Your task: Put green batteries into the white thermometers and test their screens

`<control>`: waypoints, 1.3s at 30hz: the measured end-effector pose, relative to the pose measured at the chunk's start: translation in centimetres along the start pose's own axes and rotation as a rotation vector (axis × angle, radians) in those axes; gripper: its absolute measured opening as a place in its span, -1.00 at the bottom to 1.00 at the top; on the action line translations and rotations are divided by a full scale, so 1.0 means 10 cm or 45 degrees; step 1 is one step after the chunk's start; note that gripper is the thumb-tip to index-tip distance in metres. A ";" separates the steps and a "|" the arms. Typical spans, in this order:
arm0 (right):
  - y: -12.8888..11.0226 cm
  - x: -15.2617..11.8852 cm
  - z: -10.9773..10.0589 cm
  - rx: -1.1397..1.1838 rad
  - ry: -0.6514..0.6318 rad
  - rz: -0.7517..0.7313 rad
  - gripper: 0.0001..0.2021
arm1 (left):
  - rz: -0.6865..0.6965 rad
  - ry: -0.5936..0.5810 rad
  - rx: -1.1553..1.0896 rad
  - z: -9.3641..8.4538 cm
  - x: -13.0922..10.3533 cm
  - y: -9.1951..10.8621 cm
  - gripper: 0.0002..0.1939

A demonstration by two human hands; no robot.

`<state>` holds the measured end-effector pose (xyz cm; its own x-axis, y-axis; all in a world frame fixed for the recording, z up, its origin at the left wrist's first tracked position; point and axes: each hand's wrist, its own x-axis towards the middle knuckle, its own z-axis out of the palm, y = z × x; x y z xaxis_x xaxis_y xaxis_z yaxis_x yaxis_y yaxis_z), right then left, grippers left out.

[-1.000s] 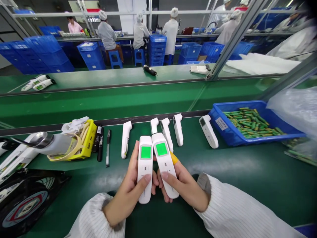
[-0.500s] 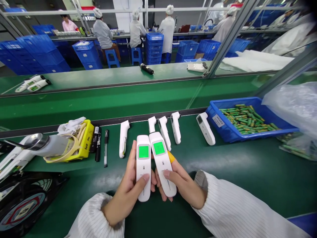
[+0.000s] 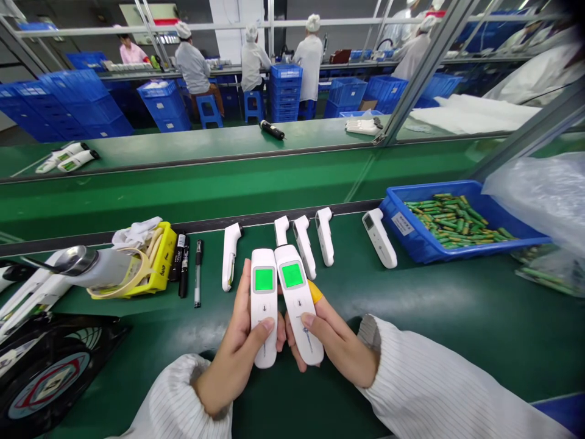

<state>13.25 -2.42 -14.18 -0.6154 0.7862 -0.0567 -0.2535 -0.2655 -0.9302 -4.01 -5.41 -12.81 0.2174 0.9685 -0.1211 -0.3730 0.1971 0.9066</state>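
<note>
My left hand [image 3: 235, 353] is wrapped round a white handheld thermometer [image 3: 264, 308], its thumb on the front and its screen lit green. Beside it, my right hand [image 3: 340, 341] grips a second white thermometer [image 3: 299, 305], also with a green screen and tilted to the left at the top. The two touch or nearly touch near their screens. A yellow cover [image 3: 315, 291] sits on a finger of my right hand. Beyond them on the green table lie several more white thermometers, one [image 3: 231, 256] to the left and another [image 3: 380, 238] to the right.
At the right stands a blue bin [image 3: 420, 244] of green batteries beside a plastic bag [image 3: 539, 189]. A yellow basket [image 3: 167, 262], pens [image 3: 197, 274] and a black fan [image 3: 55, 378] are at the left. Behind a metal frame, people in white caps work among blue crates.
The view has shifted slightly, so objects at the left appear a little further right. Both hands keep hold of their thermometers, and both screens remain green.
</note>
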 end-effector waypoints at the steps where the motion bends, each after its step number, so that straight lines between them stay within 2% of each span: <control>1: 0.00 0.01 0.00 0.004 -0.008 -0.001 -0.61 | 0.008 -0.003 -0.002 0.00 0.00 0.00 -0.17; 5: -0.01 0.04 0.00 0.078 0.006 -0.017 -0.58 | 0.007 -0.076 -0.030 -0.01 -0.01 -0.01 -0.22; 13: -0.04 0.08 0.01 0.126 0.036 -0.027 -0.61 | -0.030 -0.080 -0.025 -0.01 0.01 -0.01 -0.21; 15: -0.06 0.08 0.00 0.119 0.025 -0.012 -0.61 | -0.008 -0.023 0.018 -0.02 0.02 0.00 -0.22; 19: -0.09 0.09 0.00 -0.029 -0.023 0.023 -0.74 | 0.102 0.188 0.202 -0.05 0.06 0.06 -0.20; 23: -0.05 0.10 0.03 -0.139 -0.075 0.057 -0.68 | 0.123 0.125 0.199 -0.03 0.09 0.08 0.02; 25: -0.01 0.10 0.05 -0.163 -0.080 0.102 -0.65 | 0.116 0.146 0.194 -0.01 0.09 0.06 0.08; 28: 0.03 0.09 0.05 -0.280 -0.017 0.147 -0.63 | 0.171 0.238 0.218 0.00 0.10 0.02 0.03; 32: 0.05 0.06 0.04 -0.422 0.103 0.137 -0.62 | 0.243 0.268 0.207 -0.02 0.11 -0.01 -0.07; 34: 0.06 0.07 0.05 -0.383 0.097 0.154 -0.60 | 0.238 0.281 0.201 -0.02 0.11 -0.02 -0.09; 39: 0.12 0.11 0.13 -0.050 0.044 0.201 -0.56 | 0.162 0.322 0.052 0.01 0.09 -0.03 -0.08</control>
<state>11.30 -2.64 -14.85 -0.6187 0.7556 -0.2150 -0.1261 -0.3657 -0.9222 -3.63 -4.56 -13.13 -0.0625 0.9932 -0.0978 -0.3450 0.0704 0.9360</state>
